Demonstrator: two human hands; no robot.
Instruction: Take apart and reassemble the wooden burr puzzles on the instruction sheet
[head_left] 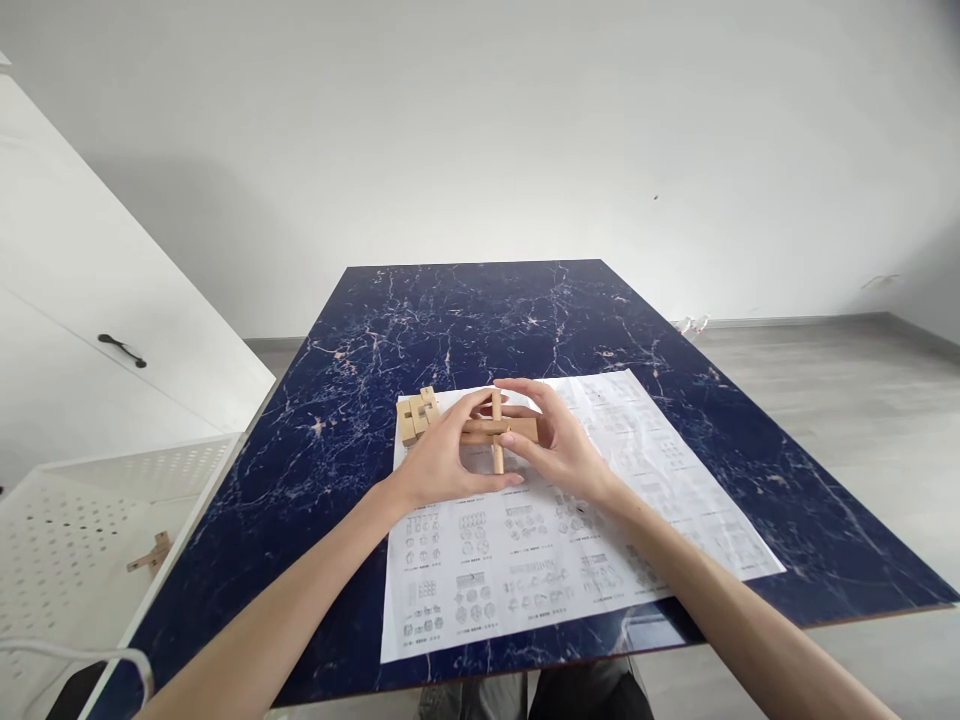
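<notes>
Clock directions are taken from the rod (498, 460), with twelve at the far edge of the table (480, 320). The rod is upright in the view, ends at twelve and six. A bar (484, 426) crosses it toward nine; a block (527, 430) extends toward three. All three are over the upper-left part of a printed sheet (637, 480); contact with the sheet cannot be determined.

Left hand (439, 450): at nine, partly open in a C. The index finger is at the rod's twelve end, the thumb at its six end, so the rod is held between them.

Right hand (559, 445): at three, fingers curled around the block, thumb laid against the crossing. The fingertips behind the wood are hidden.

Further items: notched pieces (418, 412) grouped at nine, just beyond the left hand; a white perforated basket (67, 515) at eight to nine, beside the table, containing a wooden cross (154, 555); a white cabinet (105, 230) with a dark handle (122, 350) toward ten.
</notes>
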